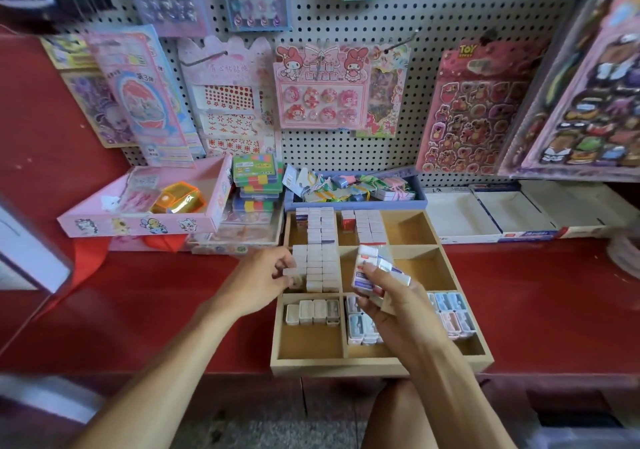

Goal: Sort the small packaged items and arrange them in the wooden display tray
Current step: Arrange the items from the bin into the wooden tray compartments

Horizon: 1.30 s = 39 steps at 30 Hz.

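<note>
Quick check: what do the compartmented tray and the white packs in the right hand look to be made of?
Compartmented tray: unfinished light wood or fibreboard, matte, with plain pale edges. White packs gripped by the right hand: seemingly printed card sleeves, possibly film-wrapped, given faint glare; blur leaves it open.

Red shelf (540,296) running wide across the view, matching red panel (52,119) rising at the left. Behind, a pale pegboard wall (346,15) dotted with holes, hung thick with sticker sheets (474,116) and carded trinkets. Pink box (138,220) tilted at the back left, white cartons (485,220) lined along the right. Below, speckled grey floor (277,434), possibly terrazzo, too blurred to tell. Soft, even daylight throughout.
</note>
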Each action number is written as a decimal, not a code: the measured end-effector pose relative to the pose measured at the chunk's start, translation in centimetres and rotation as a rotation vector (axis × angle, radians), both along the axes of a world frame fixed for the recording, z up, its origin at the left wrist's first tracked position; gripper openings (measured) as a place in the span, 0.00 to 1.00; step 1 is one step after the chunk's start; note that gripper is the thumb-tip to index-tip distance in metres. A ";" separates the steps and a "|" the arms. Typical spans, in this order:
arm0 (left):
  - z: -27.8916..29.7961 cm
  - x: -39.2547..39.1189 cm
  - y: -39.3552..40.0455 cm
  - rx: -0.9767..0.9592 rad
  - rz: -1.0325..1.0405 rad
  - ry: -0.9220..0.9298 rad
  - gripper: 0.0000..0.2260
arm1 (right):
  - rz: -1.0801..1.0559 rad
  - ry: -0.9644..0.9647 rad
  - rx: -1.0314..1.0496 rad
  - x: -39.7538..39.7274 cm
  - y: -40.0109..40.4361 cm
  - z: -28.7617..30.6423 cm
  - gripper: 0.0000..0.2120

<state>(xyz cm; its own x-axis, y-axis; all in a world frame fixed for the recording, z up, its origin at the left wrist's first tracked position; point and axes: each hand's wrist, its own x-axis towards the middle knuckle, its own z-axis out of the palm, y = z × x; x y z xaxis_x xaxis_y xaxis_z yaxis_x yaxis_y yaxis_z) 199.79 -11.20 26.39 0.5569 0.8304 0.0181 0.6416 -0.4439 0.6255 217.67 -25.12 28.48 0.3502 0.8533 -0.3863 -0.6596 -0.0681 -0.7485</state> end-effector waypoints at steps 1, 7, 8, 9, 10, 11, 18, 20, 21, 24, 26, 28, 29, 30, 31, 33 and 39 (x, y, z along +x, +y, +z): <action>-0.3 0.3 0.0 0.033 0.006 0.009 0.10 | -0.005 -0.005 -0.008 0.1 0.0 0.0 0.18; -0.7 1.3 -0.1 0.171 0.001 0.027 0.09 | -0.013 -0.042 -0.035 0.3 0.1 -0.2 0.22; -0.6 1.3 0.0 0.165 -0.005 0.020 0.08 | -0.013 -0.052 -0.037 0.3 0.0 -0.2 0.24; -0.6 1.3 0.1 0.167 -0.020 0.024 0.07 | -0.009 -0.067 -0.036 0.2 0.0 -0.2 0.25; -0.7 1.3 0.2 0.181 -0.042 0.041 0.06 | -0.003 -0.087 -0.032 0.2 0.1 -0.2 0.26; -0.8 1.4 0.2 0.205 -0.061 0.062 0.05 | 0.005 -0.112 -0.031 0.2 0.1 -0.2 0.26; 0.0 1.8 -0.2 0.263 -0.037 0.126 0.05 | 0.075 -0.386 -0.011 0.2 0.3 -0.3 0.16; 1.3 2.2 -0.7 0.171 0.008 -0.059 0.06 | 0.090 -0.473 -0.007 0.4 0.4 -0.4 0.14; 2.0 2.5 -1.2 0.056 0.004 -0.194 0.05 | 0.100 -0.510 -0.004 0.4 0.5 -0.3 0.13; 3.5 3.5 -2.6 -0.274 -0.104 -0.376 0.06 | 0.130 -0.592 0.031 0.3 0.8 -0.1 0.10; 3.5 3.9 -2.7 -0.347 -0.142 -0.381 0.08 | 0.149 -0.608 0.075 0.4 1.0 0.1 0.09; 3.5 3.9 -2.3 -0.370 -0.142 -0.403 0.10 | 0.164 -0.629 0.096 0.7 1.2 0.1 0.08; 3.5 3.8 -2.1 -0.384 -0.144 -0.415 0.11 | 0.170 -0.640 0.098 0.9 1.2 0.2 0.09; 3.5 3.8 -1.9 -0.403 -0.154 -0.421 0.12 | 0.179 -0.652 0.103 1.0 1.2 0.2 0.09; 3.6 3.7 -1.7 -0.417 -0.168 -0.414 0.12 | 0.183 -0.664 0.108 1.2 1.3 0.3 0.10; 3.7 3.7 -1.4 -0.415 -0.197 -0.384 0.12 | 0.180 -0.686 0.121 1.5 1.4 0.3 0.11; 5.2 3.4 0.0 -0.369 -0.248 -0.317 0.09 | 0.091 -0.560 0.097 1.5 2.5 0.1 0.08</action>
<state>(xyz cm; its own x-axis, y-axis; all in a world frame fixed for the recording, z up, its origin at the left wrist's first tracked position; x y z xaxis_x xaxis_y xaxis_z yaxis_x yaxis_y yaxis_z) 203.20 -11.17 31.62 0.7515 0.6577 -0.0508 0.3001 -0.2722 0.9143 219.20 -22.65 28.57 0.4022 0.9119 -0.0820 -0.1555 -0.0202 -0.9876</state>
